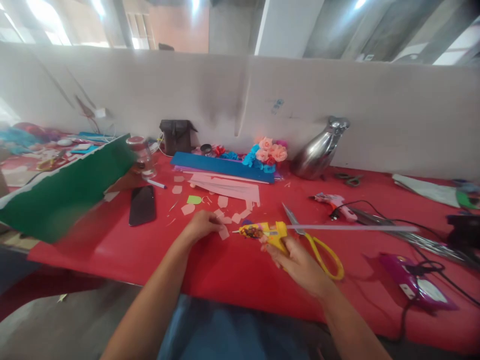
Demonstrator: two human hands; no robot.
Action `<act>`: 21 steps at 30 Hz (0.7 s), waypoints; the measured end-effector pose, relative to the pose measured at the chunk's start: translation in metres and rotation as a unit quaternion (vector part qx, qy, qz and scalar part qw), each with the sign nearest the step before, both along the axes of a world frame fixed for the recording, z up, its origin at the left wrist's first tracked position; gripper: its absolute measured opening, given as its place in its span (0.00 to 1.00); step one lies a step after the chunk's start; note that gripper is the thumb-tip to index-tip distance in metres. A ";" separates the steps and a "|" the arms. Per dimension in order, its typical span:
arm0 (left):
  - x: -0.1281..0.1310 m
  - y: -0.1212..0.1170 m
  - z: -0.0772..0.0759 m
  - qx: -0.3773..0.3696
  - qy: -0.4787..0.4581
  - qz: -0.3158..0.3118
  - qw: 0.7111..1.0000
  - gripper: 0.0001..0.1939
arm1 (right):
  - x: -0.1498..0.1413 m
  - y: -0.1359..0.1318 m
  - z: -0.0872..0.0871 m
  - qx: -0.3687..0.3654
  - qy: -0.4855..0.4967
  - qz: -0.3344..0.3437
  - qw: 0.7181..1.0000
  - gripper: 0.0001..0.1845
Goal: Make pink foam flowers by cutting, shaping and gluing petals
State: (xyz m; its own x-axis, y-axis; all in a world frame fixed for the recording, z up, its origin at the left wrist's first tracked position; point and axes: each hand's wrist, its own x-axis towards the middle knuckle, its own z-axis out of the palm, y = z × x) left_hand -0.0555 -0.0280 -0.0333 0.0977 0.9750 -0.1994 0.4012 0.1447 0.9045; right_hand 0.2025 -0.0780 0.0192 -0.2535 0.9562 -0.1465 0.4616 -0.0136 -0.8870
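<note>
Glue gun [268, 231] in right grip [300, 262], nozzle [235, 231] near paper [224, 232]

Yellow glue gun [278, 236], pink paper pieces [222, 201], red table [240, 292]

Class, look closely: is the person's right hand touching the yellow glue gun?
Touching. The head view shows the right hand wrapped around the handle of the yellow glue gun, with no gap between them.

Right hand [300, 264]: yellow glue gun [276, 235]. Left [203, 224]: pink paper [224, 233].
</note>
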 end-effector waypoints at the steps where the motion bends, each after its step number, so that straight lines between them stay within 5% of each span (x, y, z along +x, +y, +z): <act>1: 0.000 0.000 -0.001 0.000 0.004 -0.001 1.000 0.10 | -0.001 -0.001 -0.001 0.011 -0.023 0.007 1.000 0.23; 11: -0.002 0.000 -0.004 0.026 0.026 -0.020 0.999 0.10 | -0.022 -0.001 -0.006 0.092 -0.203 0.044 0.974 0.24; 21: 0.000 -0.004 0.005 0.019 0.009 -0.040 0.999 0.09 | -0.032 0.003 -0.003 0.089 -0.213 0.058 0.971 0.22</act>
State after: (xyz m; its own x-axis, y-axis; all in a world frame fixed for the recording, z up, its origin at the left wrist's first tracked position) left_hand -0.0555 -0.0316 -0.0282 0.1733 0.9711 -0.1639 0.4256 0.0763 0.9017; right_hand 0.1709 -0.0753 0.0158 -0.3127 0.9449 -0.0972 0.7765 0.1953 -0.5990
